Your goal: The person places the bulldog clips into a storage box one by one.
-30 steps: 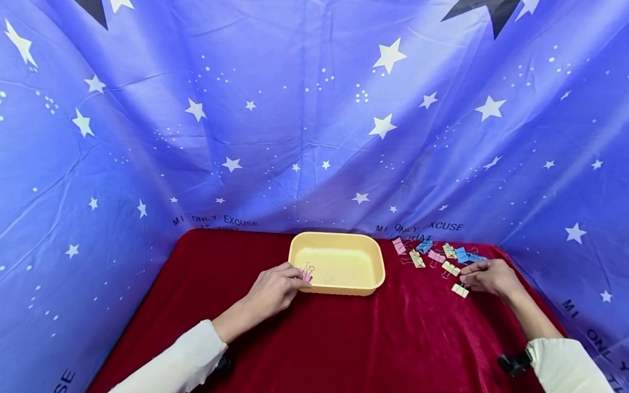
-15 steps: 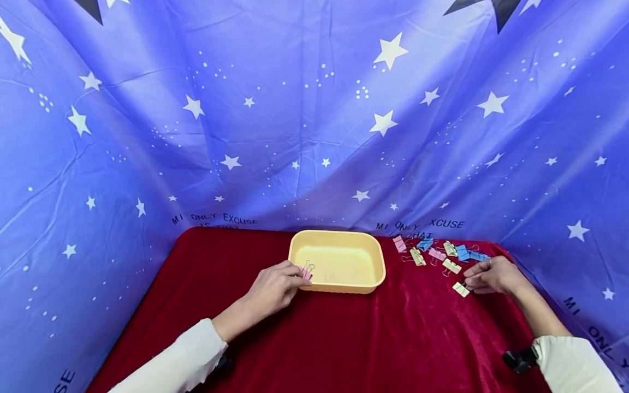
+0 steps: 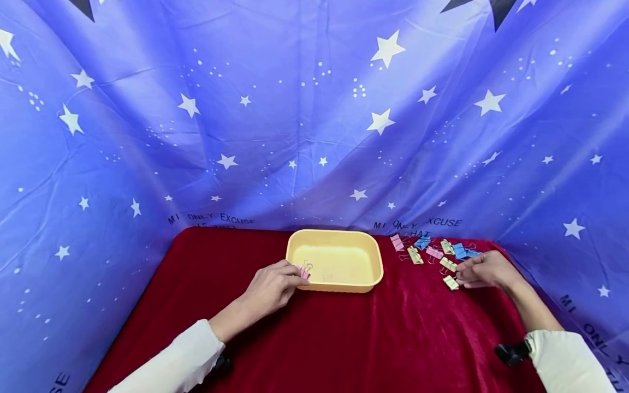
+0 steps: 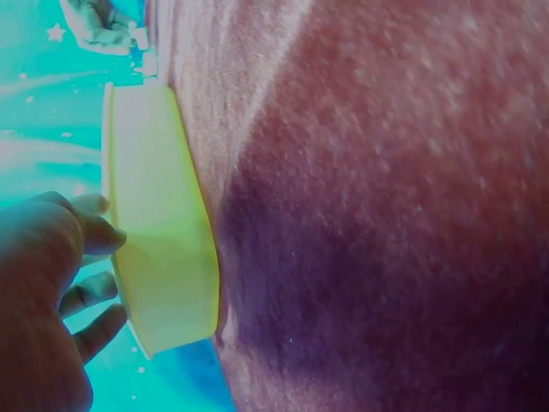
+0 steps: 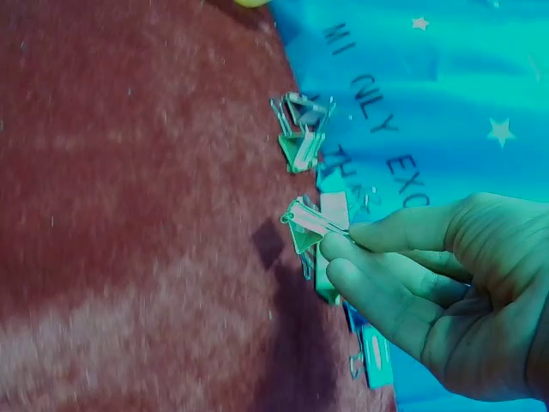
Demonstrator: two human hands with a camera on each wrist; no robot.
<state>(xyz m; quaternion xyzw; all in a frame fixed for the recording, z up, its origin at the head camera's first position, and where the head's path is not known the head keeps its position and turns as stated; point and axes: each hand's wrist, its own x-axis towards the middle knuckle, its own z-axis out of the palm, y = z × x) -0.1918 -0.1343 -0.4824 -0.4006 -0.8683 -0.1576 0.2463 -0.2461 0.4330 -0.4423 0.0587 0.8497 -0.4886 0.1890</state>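
My left hand (image 3: 270, 286) pinches a pink binder clip (image 3: 305, 272) at the left front corner of a yellow plastic box (image 3: 344, 281), the clip overlapping the box's rim in the head view. In the left wrist view the fingertips are at the rim and the clip is hidden. On the right, my right hand (image 3: 486, 271) pinches a pale yellow binder clip (image 5: 305, 227) by its wire handle between thumb and fingers. A shadow falls on the cloth beside this clip. Another yellow clip (image 3: 448, 265) lies just behind it.
Several loose binder clips lie along the table's back right, among them a pink clip (image 3: 397, 243), a yellow clip (image 3: 415, 255) and a blue clip (image 3: 459, 251). Dark red cloth (image 3: 344, 338) covers the table. A blue star-printed curtain (image 3: 265, 131) stands behind and at both sides.
My right hand, holding the yellow binder clip, has shifted a little left and toward the back. My left hand has stayed at the box corner with the pink binder clip.
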